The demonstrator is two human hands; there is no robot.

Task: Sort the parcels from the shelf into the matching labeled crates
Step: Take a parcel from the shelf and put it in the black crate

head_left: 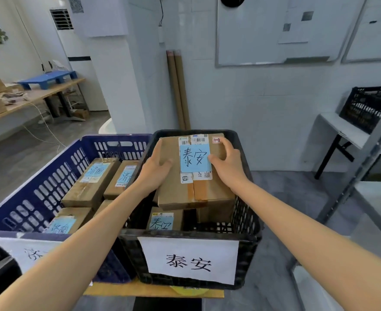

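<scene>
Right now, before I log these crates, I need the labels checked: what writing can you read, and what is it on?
"泰安": paper sign on the black crate.
"泰安": blue note on the top box.
"泰安", cut off: small note on the lower box.
"济南": notes on boxes in the blue crate.
"济", rest hidden: white sign on the blue crate.
Shipping labels, red stamp: too small to read.

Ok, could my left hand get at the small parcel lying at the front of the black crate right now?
Probably yes: the small parcel lies uncovered in front of the big parcel, but the left hand is holding that one and must let go first.
</scene>
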